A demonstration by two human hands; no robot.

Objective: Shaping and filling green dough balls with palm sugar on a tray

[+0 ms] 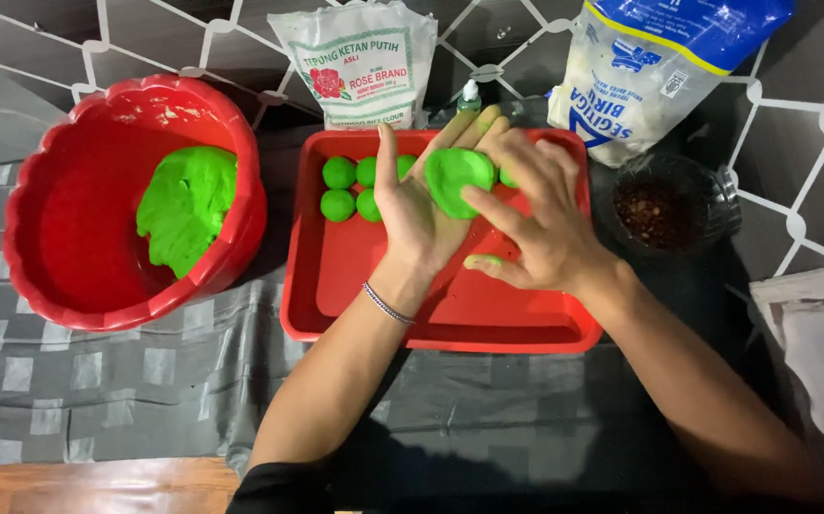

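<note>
At your far left the red bowl [69, 276] holds the big lump of green dough [186, 209], pushed against its right wall. Just beside it sits the red tray [488, 324], with finished green balls [339, 173] grouped in its upper left corner.

Over that tray your left hand [417, 214] lies flat and open, palm up, fingers stretched, and the flattened green dough piece [460, 179] rests across the fingers. Keep this palm level so the disc doesn't slide toward the balls.

Your right hand [536, 224] is spread, its fingertips pressing on the disc's edge; it grips nothing. Press evenly round the rim and go lightly in the middle, since thin dough would likely tear. Some dough clings to your right fingers, so expect sticking.

At your right stands a dark glass jar [664, 209] of brown crumbs, near the tray, with flour bags [360, 62] behind.
</note>
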